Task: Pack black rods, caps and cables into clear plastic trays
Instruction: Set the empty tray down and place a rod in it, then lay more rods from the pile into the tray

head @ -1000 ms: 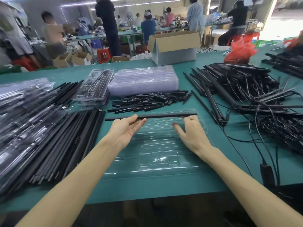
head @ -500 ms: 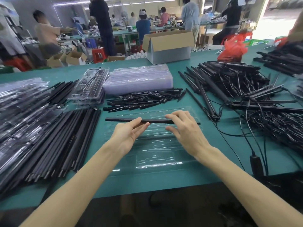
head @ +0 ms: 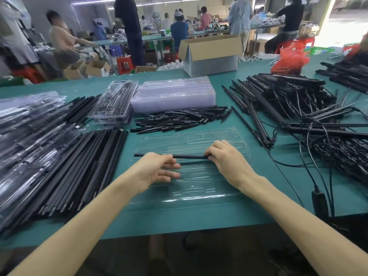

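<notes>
While right fingers (head: 211,151) pinch it, left fingers (head: 171,166) apart, the black rod (head: 189,156) looks thin.

Factory packing floor, no doubt about it. Left of my left hand (head: 155,172) lay a broad bundle of black rods (head: 79,166) and bagged stock (head: 25,124). Just beyond both hands sat stacks of clear trays (head: 173,94) and a heap of short black caps (head: 179,118). Off to the right of my right hand (head: 229,162) sprawled a tangle of cables (head: 328,152). Further out, an open cardboard carton (head: 211,54) stood on the green table (head: 219,216). Far beyond my hands, workers (head: 179,30) stood and sat at long benches (head: 155,37), with red stools (head: 124,64) and more boxes (head: 87,69) around them.
</notes>
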Tool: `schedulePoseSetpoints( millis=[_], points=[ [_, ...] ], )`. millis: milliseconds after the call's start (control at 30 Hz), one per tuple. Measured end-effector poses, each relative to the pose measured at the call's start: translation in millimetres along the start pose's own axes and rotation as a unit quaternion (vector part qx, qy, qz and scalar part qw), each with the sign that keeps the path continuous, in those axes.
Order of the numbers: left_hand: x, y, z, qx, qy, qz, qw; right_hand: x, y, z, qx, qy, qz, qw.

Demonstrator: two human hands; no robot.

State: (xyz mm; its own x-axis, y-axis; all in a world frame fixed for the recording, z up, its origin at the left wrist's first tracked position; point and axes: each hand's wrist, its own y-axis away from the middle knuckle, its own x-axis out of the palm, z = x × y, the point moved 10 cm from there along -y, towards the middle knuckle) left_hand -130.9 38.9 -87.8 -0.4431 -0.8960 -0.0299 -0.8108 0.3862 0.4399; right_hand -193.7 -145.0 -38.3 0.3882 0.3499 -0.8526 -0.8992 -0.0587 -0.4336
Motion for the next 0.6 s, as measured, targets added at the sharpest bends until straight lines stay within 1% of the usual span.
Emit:
schedulePoseSetpoints(
  millis=[67, 100, 133, 167, 200, 233, 267, 333, 400, 433, 467, 600],
  points=[
    [-4.4, 1.0, -11.8, 0.060, -0.105, -0.017, 0.993, 0.6, 0.2, -0.8, 0.004, -0.012, 0.000, 1.000],
    [-5.3, 1.8, -20.8, 0.105, -0.146, -0.036, 0.983, 1.0, -0.2, -1.2, 0.006, -0.017, 0.002, 1.000],
    [-5.9, 3.1, -31.2, 0.160, -0.198, -0.064, 0.965, 1.8, -0.8, -1.5, 0.007, -0.020, 0.006, 1.000],
    [-4.7, 5.9, -42.8, 0.221, -0.263, -0.097, 0.934, 2.4, -1.7, -1.8, 0.008, -0.022, 0.012, 1.000],
    [0.6, 9.8, -52.4, 0.279, -0.331, -0.120, 0.893, 2.6, -2.5, -2.4, 0.010, -0.026, 0.018, 0.999],
    [9.4, 12.7, -56.9, 0.322, -0.389, -0.127, 0.854, 2.5, -3.0, -3.2, 0.012, -0.030, 0.025, 0.999],
    [18.4, 13.3, -56.3, 0.349, -0.432, -0.119, 0.823, 2.5, -2.8, -4.0, 0.015, -0.033, 0.030, 0.999],
    [31.9, 8.7, -47.1, 0.367, -0.488, -0.101, 0.785, 2.0, -1.1, -5.5, 0.021, -0.043, 0.031, 0.998],
    [39.5, 5.5, -41.5, 0.381, -0.524, -0.111, 0.754, 1.1, 1.2, -7.3, 0.031, -0.065, 0.023, 0.997],
    [41.8, 6.3, -41.8, 0.394, -0.528, -0.118, 0.743, 1.1, 2.2, -8.0, 0.037, -0.076, 0.019, 0.996],
    [42.4, 7.4, -42.8, 0.402, -0.523, -0.123, 0.741, 1.2, 3.0, -9.0, 0.041, -0.084, 0.016, 0.995],
    [34.5, 7.2, -45.8, 0.405, -0.485, -0.132, 0.763, 3.3, 2.7, -11.3, 0.048, -0.102, 0.014, 0.994]
  ],
)
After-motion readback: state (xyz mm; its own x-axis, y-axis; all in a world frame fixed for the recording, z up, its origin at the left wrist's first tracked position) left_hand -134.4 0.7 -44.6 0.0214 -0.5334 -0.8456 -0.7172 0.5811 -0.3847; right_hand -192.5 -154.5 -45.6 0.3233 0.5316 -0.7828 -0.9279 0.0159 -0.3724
